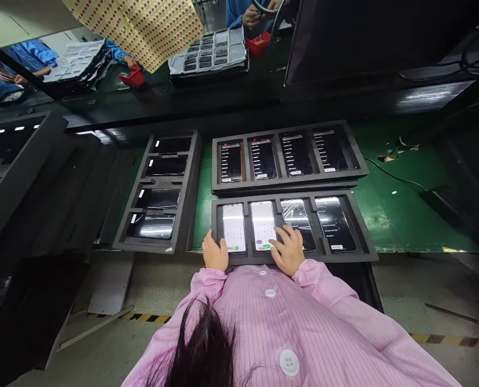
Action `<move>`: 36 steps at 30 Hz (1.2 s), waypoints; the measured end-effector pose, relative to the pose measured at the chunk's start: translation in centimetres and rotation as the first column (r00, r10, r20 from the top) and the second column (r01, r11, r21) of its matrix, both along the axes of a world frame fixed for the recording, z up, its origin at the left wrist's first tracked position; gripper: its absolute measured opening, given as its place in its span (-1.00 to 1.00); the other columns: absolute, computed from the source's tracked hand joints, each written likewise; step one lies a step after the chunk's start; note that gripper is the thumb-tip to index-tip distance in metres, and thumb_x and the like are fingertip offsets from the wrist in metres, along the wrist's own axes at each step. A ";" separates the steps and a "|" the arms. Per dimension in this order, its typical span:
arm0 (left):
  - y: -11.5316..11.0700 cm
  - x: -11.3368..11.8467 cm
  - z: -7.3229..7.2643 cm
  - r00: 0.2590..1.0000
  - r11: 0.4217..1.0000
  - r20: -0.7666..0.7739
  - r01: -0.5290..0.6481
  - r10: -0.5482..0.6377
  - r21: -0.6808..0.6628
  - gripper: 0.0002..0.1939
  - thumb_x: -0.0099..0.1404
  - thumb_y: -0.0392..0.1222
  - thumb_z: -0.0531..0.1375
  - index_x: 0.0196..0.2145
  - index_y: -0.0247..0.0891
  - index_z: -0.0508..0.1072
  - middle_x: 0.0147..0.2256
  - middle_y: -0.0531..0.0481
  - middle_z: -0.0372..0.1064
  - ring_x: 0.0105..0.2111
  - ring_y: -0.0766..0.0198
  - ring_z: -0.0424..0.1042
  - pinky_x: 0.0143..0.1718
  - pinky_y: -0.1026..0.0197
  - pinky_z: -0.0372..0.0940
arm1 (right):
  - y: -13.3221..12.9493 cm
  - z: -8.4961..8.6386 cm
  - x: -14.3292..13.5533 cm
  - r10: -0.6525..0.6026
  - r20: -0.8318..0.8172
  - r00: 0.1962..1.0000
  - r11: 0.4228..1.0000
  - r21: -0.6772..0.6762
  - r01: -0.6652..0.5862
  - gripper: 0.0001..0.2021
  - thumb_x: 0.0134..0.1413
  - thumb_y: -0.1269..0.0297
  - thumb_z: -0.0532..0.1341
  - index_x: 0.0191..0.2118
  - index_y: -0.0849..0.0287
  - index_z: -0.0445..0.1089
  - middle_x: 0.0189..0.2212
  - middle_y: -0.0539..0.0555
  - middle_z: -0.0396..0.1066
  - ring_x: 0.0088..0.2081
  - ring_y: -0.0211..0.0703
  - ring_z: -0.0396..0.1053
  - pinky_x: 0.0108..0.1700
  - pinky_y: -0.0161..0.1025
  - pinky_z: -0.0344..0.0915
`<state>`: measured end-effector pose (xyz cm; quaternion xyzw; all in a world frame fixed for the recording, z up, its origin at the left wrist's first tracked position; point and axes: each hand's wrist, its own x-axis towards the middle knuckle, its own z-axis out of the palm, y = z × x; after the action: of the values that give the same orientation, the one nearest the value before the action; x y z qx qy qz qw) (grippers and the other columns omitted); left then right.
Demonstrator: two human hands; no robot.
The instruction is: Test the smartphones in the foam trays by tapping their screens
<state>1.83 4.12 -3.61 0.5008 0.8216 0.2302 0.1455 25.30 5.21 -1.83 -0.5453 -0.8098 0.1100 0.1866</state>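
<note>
A black foam tray (364,236) lies in front of me with phones in its slots. My left hand (215,252) rests at its front left corner, fingers apart, beside a phone with a lit white dial pad (234,226). My right hand (290,251) reaches over the second phone (262,217), which also displays a white dial pad. Its fingers are spread, with a fingertip at the lower part of that screen. To the right are a dark phone (298,215), partly covered by my right hand, and a phone showing a dark menu (334,223).
Behind is another foam tray (219,186) of phones showing dark lists. A third tray (185,215), at left, holds dark-screened phones. All lie on a green bench (408,215) with a cable (400,177). Co-workers' hands (252,17) and red bins (259,44) appear beyond.
</note>
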 end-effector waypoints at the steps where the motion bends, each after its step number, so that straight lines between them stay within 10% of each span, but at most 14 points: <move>1: 0.0 0.0 0.0 1.000 1.000 0.001 0.001 -0.001 0.002 -0.50 0.19 -0.13 -0.02 0.07 -0.39 0.14 -0.02 -0.31 0.23 -0.03 -0.01 0.24 -0.01 -0.07 0.14 | 0.0 0.0 -0.1 0.053 0.005 0.999 0.998 -0.018 -0.053 -0.73 0.06 0.22 0.04 -0.24 0.04 0.48 0.05 0.12 0.24 0.10 0.13 0.00 0.07 0.18 -0.10; 4: 0.0 0.1 0.1 1.000 1.000 0.002 -0.003 0.003 0.008 -0.50 0.19 -0.13 -0.02 0.06 -0.39 0.15 -0.02 -0.30 0.23 -0.03 -0.01 0.24 -0.01 -0.08 0.14 | 0.1 0.0 -0.4 0.143 0.024 0.989 0.988 -0.055 -0.141 -0.71 0.07 0.18 0.05 -0.14 -0.04 0.44 0.12 0.10 0.15 0.12 0.17 -0.04 0.07 0.25 -0.16; 11: 0.0 0.1 0.2 1.000 1.000 0.017 -0.002 0.002 0.013 -0.50 0.19 -0.13 -0.03 0.07 -0.39 0.14 -0.02 -0.30 0.23 -0.02 -0.01 0.22 0.00 -0.08 0.13 | 0.1 -0.3 0.1 -0.084 -0.015 0.996 0.994 0.068 0.085 -0.70 0.08 0.23 0.03 -0.45 0.12 0.49 -0.04 0.14 0.31 0.07 0.12 0.07 0.05 0.16 -0.07; 22: 0.0 0.1 0.3 1.000 1.000 0.011 -0.009 0.009 -0.010 -0.48 0.20 -0.13 -0.04 0.08 -0.45 0.13 0.00 -0.35 0.21 -0.02 -0.03 0.21 -0.01 -0.10 0.13 | 0.8 0.5 -1.8 0.090 0.045 0.995 0.993 -0.078 -0.087 -0.69 0.09 0.12 0.03 -0.14 0.01 0.44 0.14 0.13 0.12 0.14 0.17 -0.06 0.07 0.23 -0.14; 31: 0.1 0.1 0.2 1.000 1.000 0.000 -0.001 0.001 0.010 -0.49 0.19 -0.13 -0.03 0.06 -0.43 0.15 -0.02 -0.34 0.23 -0.04 -0.02 0.23 -0.01 -0.09 0.13 | 0.1 -0.5 -0.1 -0.120 -0.041 0.992 0.987 0.104 0.123 -0.65 0.08 0.27 0.02 -0.59 0.15 0.46 0.00 0.14 0.29 0.08 0.12 0.06 0.06 0.14 -0.07; 36: 0.1 0.2 0.4 1.000 1.000 0.016 -0.007 0.007 -0.004 -0.49 0.19 -0.13 -0.03 0.06 -0.42 0.14 -0.01 -0.32 0.23 -0.03 -0.03 0.23 0.00 -0.09 0.13 | 0.4 -0.1 -0.9 0.123 -0.032 0.992 0.992 0.007 -0.123 -0.73 0.07 0.17 0.05 -0.27 0.05 0.49 0.12 0.13 0.16 0.14 0.16 -0.06 0.08 0.21 -0.12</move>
<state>2.00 4.21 -3.21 0.4956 0.8228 0.2329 0.1522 24.41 5.57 -1.92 -0.4919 -0.8390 0.1281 0.1941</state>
